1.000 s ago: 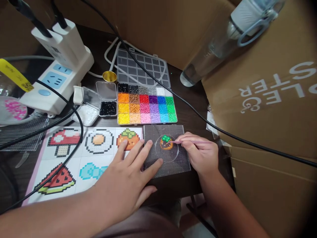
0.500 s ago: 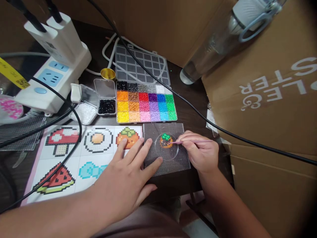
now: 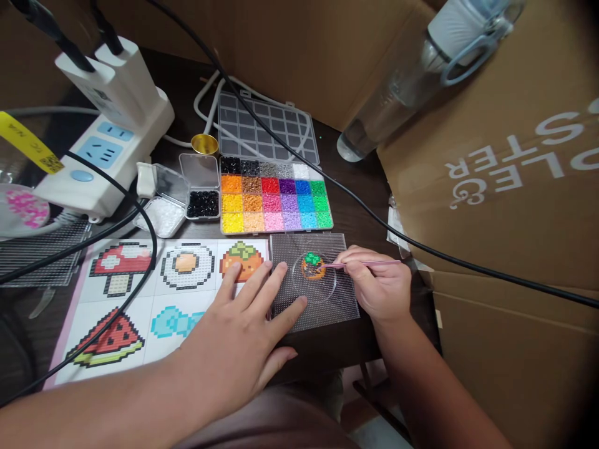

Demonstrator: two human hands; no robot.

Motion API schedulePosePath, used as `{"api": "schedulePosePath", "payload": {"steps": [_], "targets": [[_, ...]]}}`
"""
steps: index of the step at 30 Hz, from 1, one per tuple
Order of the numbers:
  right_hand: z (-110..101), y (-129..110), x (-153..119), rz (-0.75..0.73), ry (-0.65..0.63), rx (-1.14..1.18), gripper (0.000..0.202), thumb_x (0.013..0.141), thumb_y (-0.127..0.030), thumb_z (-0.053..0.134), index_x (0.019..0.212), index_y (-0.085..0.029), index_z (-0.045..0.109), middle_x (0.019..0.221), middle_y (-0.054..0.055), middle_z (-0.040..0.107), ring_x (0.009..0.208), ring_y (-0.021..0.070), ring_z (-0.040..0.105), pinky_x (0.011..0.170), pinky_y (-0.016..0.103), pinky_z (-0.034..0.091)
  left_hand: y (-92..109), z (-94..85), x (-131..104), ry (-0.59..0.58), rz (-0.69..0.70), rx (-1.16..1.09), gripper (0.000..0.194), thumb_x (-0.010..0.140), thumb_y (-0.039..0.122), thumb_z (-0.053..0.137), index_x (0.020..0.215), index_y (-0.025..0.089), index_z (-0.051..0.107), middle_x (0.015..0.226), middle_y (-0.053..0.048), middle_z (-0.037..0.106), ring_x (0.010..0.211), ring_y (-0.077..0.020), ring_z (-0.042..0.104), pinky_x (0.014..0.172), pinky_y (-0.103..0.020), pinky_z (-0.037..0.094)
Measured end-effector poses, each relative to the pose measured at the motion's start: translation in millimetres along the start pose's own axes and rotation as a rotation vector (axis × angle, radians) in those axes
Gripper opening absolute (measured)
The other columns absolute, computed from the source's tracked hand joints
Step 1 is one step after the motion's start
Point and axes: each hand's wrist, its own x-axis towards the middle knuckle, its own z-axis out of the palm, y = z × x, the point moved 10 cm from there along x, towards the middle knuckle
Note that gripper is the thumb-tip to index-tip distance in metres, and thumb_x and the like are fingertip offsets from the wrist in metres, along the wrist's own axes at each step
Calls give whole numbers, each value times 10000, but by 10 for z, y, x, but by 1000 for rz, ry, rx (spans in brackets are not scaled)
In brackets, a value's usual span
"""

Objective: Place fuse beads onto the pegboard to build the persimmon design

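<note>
Over pegboard [image 3: 327, 313] edge, right hand [image 3: 382, 284]

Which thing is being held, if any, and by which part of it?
The right hand holds a thin pink tool near its middle, behind the tip; the left hand grasps nothing.

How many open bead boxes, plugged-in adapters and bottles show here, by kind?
Small clear plastic boxes, white-bead box and black-bead box: 2
Large multicolour compartmented plastic box: 1
White plastic adapters: 2
Clear bottle with grey-blue loop: 1
Total: 6
</note>
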Motion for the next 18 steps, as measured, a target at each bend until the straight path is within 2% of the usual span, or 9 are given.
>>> {"api": "schedulePosePath", "payload": {"steps": [8,18], "targets": [[-114,37,8,2,124,-22,177,851,-166,664,779,-260,796,712,32,727,677,202,670,639,365,554,0,2,5,3,2,10,542,904,565,590,1385,321,534,1535,-172,349,1398,-420,311,1099,-683,154],[-78,-3,32,-13,92,-39,186,865,-160,652,795,-251,799,722,34,732,691,197,676,663,359,554,4,8,-8,-3,0,16,557,898,584,588,1389,327,529,1536,-180,349,1400,-411,312,1090,-687,167]]}}
